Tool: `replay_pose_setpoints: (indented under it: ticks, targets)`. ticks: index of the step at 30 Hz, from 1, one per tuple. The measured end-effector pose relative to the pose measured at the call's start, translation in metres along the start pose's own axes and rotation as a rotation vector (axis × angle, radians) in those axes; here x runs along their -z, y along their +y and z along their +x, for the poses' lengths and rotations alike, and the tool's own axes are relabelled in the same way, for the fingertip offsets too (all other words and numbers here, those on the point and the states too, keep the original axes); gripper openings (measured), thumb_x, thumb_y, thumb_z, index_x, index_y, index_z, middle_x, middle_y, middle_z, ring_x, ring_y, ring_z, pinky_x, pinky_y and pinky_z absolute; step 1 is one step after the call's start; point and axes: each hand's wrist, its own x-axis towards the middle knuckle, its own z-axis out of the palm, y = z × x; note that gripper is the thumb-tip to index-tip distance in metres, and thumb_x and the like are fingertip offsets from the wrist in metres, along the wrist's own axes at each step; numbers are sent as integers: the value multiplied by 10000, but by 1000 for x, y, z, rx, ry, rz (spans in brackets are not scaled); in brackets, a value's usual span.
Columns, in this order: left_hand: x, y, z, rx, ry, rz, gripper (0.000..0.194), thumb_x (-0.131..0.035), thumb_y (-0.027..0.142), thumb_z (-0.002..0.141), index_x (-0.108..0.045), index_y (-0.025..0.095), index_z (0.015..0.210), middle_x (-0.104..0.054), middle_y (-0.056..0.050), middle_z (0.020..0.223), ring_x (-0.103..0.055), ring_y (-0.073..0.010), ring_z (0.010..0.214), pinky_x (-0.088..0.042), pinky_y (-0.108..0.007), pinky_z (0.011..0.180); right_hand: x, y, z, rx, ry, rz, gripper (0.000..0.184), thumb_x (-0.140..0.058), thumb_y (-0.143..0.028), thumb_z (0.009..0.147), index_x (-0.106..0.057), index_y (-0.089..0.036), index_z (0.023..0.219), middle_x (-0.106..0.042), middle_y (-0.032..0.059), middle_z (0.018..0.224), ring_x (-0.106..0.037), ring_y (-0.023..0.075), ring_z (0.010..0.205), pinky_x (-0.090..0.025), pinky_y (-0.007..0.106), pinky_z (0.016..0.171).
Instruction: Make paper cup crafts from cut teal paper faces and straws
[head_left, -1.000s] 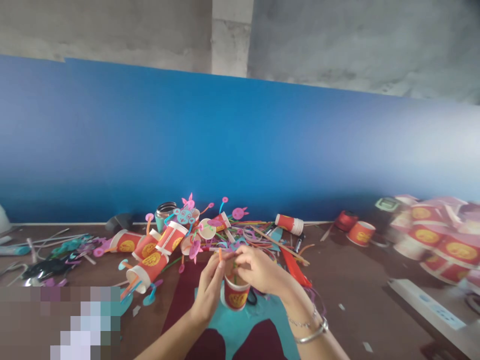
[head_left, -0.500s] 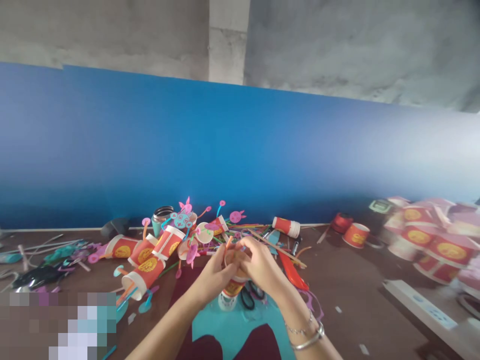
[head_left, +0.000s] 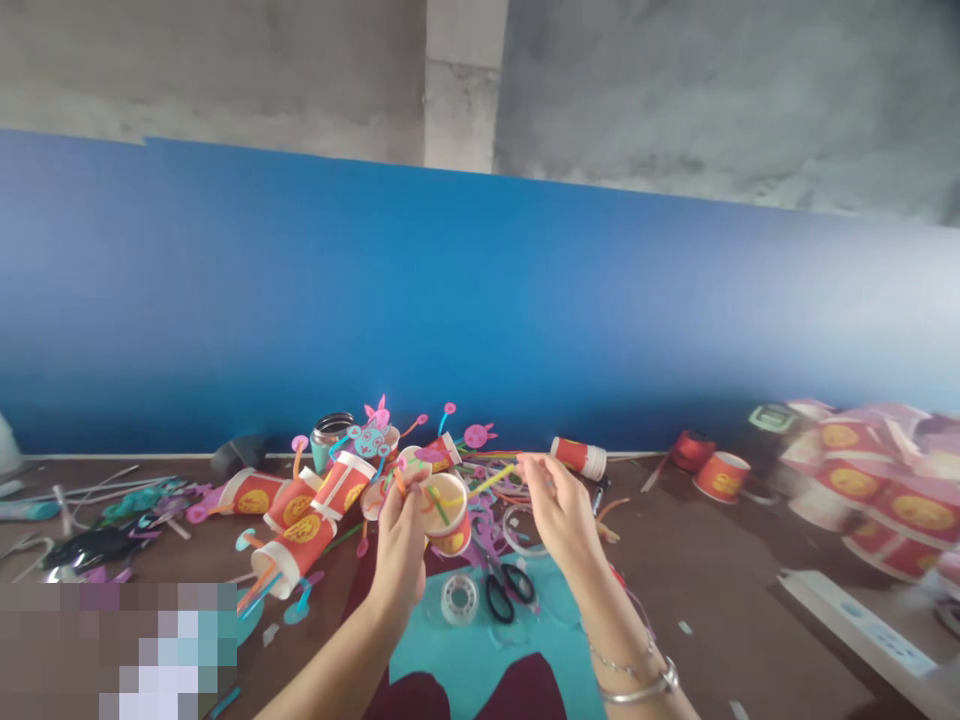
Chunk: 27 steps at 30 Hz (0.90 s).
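My left hand [head_left: 403, 540] is closed around the side of a red and white paper cup [head_left: 453, 540], its open mouth tilted toward me. An orange stem rises by my left fingertips, and green and orange ends show inside the cup. From the cup's right side a yellow pipe cleaner [head_left: 491, 482] sticks out. My right hand [head_left: 559, 510] pinches its outer end between the fingertips. Below the cup, a tape roll [head_left: 459, 598] and black-handled scissors [head_left: 510, 592] lie on a teal sheet [head_left: 435, 660].
Decorated paper cups [head_left: 300, 530] with coloured stems pile up at left. A stack of cups [head_left: 579, 457] lies behind my right hand. Farther right are a single cup [head_left: 721, 477], a blurred heap of cups [head_left: 892, 480] and a power strip [head_left: 855, 620]. A blue partition [head_left: 480, 310] stands behind.
My hands have moved apart, my right hand going right with the yellow pipe cleaner's end. The cup has shifted left and up, uncovering the tape roll and scissors.
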Motion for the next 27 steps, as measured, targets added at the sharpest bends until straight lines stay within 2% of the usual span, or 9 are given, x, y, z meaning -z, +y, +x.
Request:
replay_pose_setpoints:
  ticks: [4, 5, 9, 13, 16, 18, 23, 25, 27]
  targets:
    - [0, 2, 0, 53, 77, -51, 438, -601, 477, 726, -583, 194, 1060, -630, -49, 1010, -602, -197, 916, -475, -290, 740, -15, 1, -3, -175, -367, 250, 376, -586, -450, 789, -659, -151, 1004, -704, 91, 936, -642, 247, 870, -496, 322, 731]
    - [0, 2, -1, 60, 68, -47, 429, -600, 468, 728, -584, 195, 1058, -628, -49, 1019, -599, -198, 931, -474, -286, 743, -21, 0, -5, -192, -374, 306, 390, -599, -459, 775, -666, -151, 1004, -705, 81, 915, -640, 241, 855, -495, 315, 716]
    - [0, -1, -2, 50, -17, 13, 383, -600, 453, 731, -614, 182, 1002, -635, -48, 1006, -590, -201, 947, -464, -272, 749, -42, -7, -14, -229, -175, 483, 377, -580, -481, 783, -701, -141, 892, -665, 49, 701, -598, 189, 690, -452, 268, 605]
    - [1, 4, -1, -3, -70, 99, 347, -558, 435, 767, -624, 159, 967, -643, -49, 917, -603, -192, 858, -455, -273, 722, -45, -11, -16, -224, -184, 630, 360, -601, -480, 775, -701, -149, 875, -649, 45, 712, -571, 168, 662, -438, 254, 601]
    - [0, 14, -1, -30, -126, 196, 286, -520, 395, 791, -627, 158, 910, -640, -39, 859, -587, -177, 814, -439, -262, 708, -40, -10, -14, -202, -188, 565, 360, -604, -496, 763, -697, -151, 804, -613, 27, 668, -535, 149, 599, -410, 245, 559]
    - [-1, 20, -2, -40, -189, 256, 247, -511, 361, 789, -620, 156, 873, -624, -28, 783, -571, -168, 760, -428, -256, 676, -38, -9, -12, -174, -244, 469, 358, -574, -492, 783, -682, -152, 750, -551, -1, 593, -477, 127, 535, -359, 235, 511]
    - [-3, 13, -1, -9, -376, 350, 144, -495, 288, 770, -562, 161, 764, -544, 5, 670, -524, -144, 659, -398, -242, 610, -31, -6, -13, 80, -410, 70, 390, -492, -334, 859, -510, -162, 510, -349, -44, 515, -365, 102, 517, -255, 237, 504]
    - [-2, 4, 1, -12, -449, 368, 108, -478, 259, 771, -528, 171, 733, -521, 18, 659, -507, -135, 640, -388, -238, 594, -28, -7, -15, 135, -444, -58, 366, -484, -262, 864, -480, -162, 512, -361, -42, 533, -385, 106, 535, -260, 239, 519]
    - [0, -2, 2, -19, -465, 402, 97, -466, 245, 778, -529, 173, 762, -522, 21, 664, -513, -141, 658, -396, -244, 613, -25, -8, -16, 159, -470, -136, 316, -487, -213, 862, -508, -163, 551, -420, -32, 571, -438, 117, 567, -292, 239, 543]
